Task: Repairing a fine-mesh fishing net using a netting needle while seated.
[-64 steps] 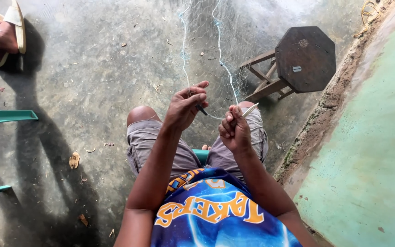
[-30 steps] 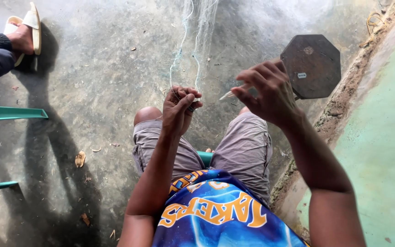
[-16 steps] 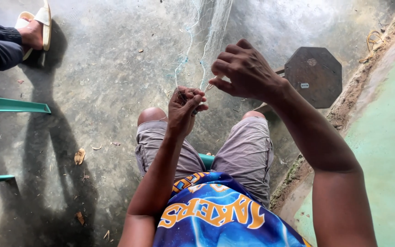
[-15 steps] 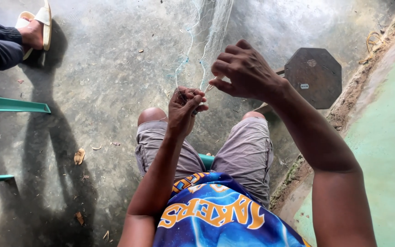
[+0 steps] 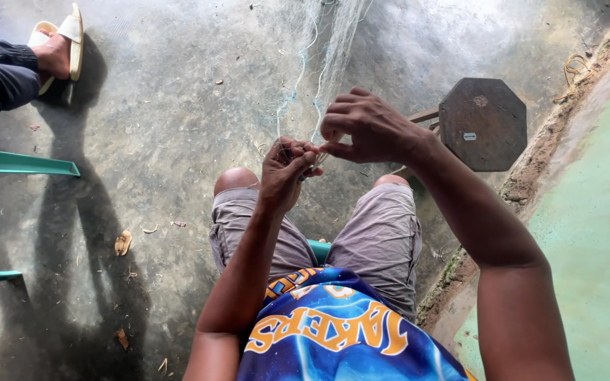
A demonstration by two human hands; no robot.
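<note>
Both hands, left hand (image 5: 287, 169) and right hand (image 5: 365, 130), have fingers pinched together on the fine fishing net (image 5: 319, 63), which stretches straight away from them.

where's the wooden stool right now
In the head view, the stool stands upper right on the concrete floor, just beyond the right hand and beside the green wall.

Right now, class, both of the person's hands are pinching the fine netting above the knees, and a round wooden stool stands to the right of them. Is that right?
Not quite. The head view shows the stool has an eight-sided top, not a round one. The rest holds: the left hand and the right hand both pinch the fine netting above the knees, with the stool to their right.
</note>
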